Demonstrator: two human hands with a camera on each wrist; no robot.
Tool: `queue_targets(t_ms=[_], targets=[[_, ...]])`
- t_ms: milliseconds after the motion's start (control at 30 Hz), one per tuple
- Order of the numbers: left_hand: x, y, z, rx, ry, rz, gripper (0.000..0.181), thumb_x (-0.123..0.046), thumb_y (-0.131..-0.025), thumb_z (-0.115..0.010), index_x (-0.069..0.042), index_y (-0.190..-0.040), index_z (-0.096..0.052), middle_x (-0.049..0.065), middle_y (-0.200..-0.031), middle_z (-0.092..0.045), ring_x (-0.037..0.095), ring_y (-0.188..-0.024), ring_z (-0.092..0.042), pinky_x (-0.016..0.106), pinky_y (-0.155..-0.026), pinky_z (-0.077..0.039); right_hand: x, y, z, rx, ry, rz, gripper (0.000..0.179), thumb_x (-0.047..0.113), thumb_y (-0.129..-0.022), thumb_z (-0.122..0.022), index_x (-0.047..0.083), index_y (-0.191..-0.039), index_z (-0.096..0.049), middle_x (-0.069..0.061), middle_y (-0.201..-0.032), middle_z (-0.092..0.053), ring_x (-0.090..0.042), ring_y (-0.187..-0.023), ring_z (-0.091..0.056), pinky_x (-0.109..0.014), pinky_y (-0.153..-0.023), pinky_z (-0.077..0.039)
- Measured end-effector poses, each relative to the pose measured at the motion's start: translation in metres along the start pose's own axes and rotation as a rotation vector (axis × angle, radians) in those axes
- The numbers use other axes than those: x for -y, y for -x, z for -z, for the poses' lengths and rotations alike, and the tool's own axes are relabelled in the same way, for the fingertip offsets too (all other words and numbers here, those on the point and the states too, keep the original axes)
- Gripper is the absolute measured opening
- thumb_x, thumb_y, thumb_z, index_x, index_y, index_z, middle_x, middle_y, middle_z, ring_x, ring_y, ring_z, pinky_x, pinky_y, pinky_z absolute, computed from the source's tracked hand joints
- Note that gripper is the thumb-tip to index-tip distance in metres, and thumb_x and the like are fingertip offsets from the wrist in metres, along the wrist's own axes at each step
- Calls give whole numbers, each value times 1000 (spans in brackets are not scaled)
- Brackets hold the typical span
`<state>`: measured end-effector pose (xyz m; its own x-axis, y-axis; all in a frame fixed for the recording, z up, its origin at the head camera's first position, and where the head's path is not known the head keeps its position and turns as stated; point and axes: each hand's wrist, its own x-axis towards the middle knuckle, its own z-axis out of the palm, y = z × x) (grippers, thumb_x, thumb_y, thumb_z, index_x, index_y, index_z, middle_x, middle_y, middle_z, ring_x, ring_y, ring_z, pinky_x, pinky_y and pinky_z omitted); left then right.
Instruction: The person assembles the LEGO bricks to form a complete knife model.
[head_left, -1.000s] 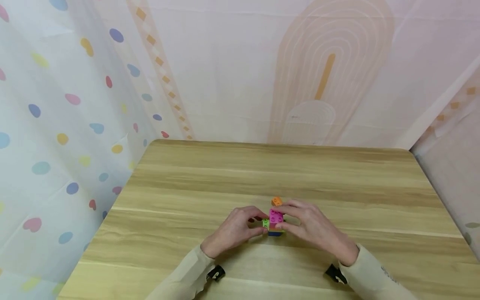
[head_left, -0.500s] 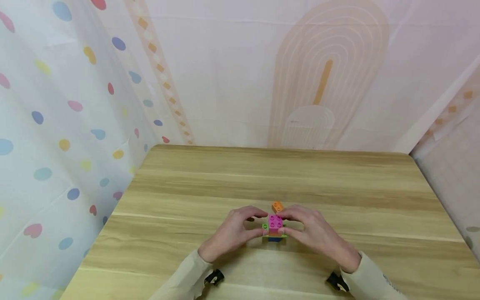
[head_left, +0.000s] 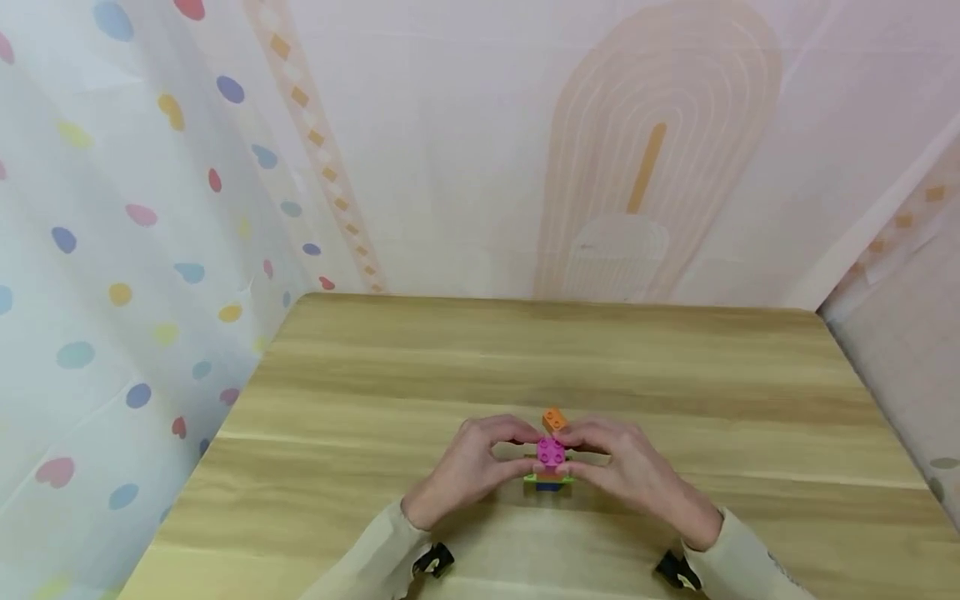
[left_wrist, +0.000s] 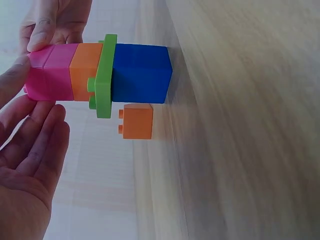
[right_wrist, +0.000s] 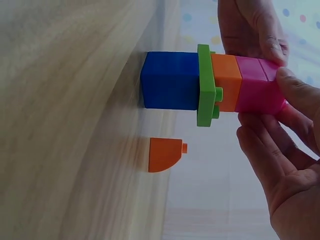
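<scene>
A tower of toy building bricks stands upright on the table. At its base is a blue block (left_wrist: 141, 74), then a wider green plate (left_wrist: 105, 75), an orange brick (left_wrist: 86, 72) and a pink section (left_wrist: 56, 74) with a seam across it. My left hand (head_left: 472, 462) pinches the pink top from the left side, thumb on the near face. From the right, my right hand (head_left: 630, 471) pinches the same pink top between thumb and forefinger. The other fingers of both hands stay off the bricks. Fingertips hide parts of the pink sides.
A loose orange brick (right_wrist: 165, 155) with a curved side sits on the wooden table (head_left: 360, 383) just behind the tower. A patterned cloth (head_left: 465, 167) hangs beyond the table's far edge, and a dotted curtain (head_left: 157, 300) hangs at the left.
My left fingertips have moved from the green plate up to the pink top. My right hand keeps its hold on the pink. The head view has tilted up slightly.
</scene>
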<state>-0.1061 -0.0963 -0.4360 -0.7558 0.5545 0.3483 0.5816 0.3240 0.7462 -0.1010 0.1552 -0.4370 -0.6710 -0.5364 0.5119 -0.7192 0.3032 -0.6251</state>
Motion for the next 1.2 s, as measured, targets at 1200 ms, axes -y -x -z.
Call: queue_targets(t_ms=[1200], targets=[[-1, -4, 4, 33, -66, -10, 30, -16, -90, -83, -6, -117, -74, 5, -115, -75, 27, -103, -72, 28, -92, -58, -55, -46, 25, 482, 86, -293, 46, 23, -102, -69, 8, -144, -60, -7, -146, -60, -30, -134, -56, -54, -110, -46]])
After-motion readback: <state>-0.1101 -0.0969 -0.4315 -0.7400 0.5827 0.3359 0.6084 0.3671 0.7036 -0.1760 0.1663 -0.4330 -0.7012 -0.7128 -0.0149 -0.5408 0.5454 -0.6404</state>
